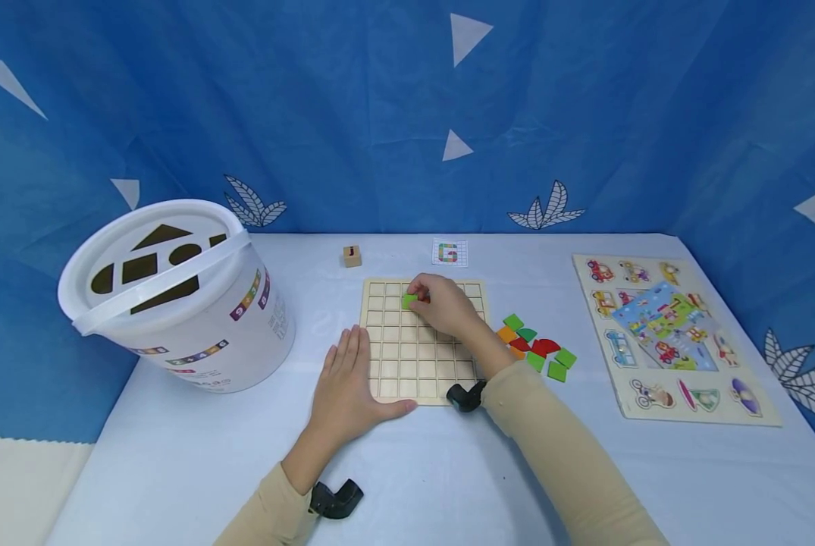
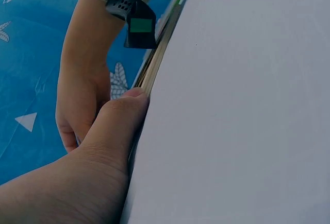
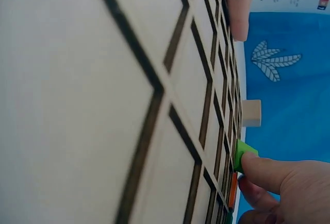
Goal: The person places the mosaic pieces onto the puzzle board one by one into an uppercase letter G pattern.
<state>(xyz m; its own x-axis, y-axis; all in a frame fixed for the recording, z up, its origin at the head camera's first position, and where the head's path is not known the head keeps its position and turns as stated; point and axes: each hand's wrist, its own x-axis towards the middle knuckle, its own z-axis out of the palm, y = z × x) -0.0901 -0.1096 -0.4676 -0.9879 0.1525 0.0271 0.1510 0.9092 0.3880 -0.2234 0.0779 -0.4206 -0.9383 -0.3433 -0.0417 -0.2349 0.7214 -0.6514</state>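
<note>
A wooden grid board (image 1: 399, 370) lies flat on the white table. My left hand (image 1: 344, 390) rests at its lower left corner, fingers straight along the left side and thumb (image 2: 126, 105) against the near edge. Over the far rows, my right hand (image 1: 443, 303) pinches a green tile (image 3: 243, 154) between thumb and fingertips, close to the grid. An orange piece (image 3: 233, 190) shows beside those fingers in the right wrist view; the hand hides it from the head view. To the right of the board lies a loose pile of green, orange and red pieces (image 1: 537, 361).
Behind the board are a small wooden cube (image 1: 352, 256) and a card (image 1: 450, 252) with a coloured G pattern. A white lidded bucket (image 1: 236, 334) with shape cut-outs stands at the left. On the right lies a picture puzzle board (image 1: 615, 379) with a colourful sheet on it.
</note>
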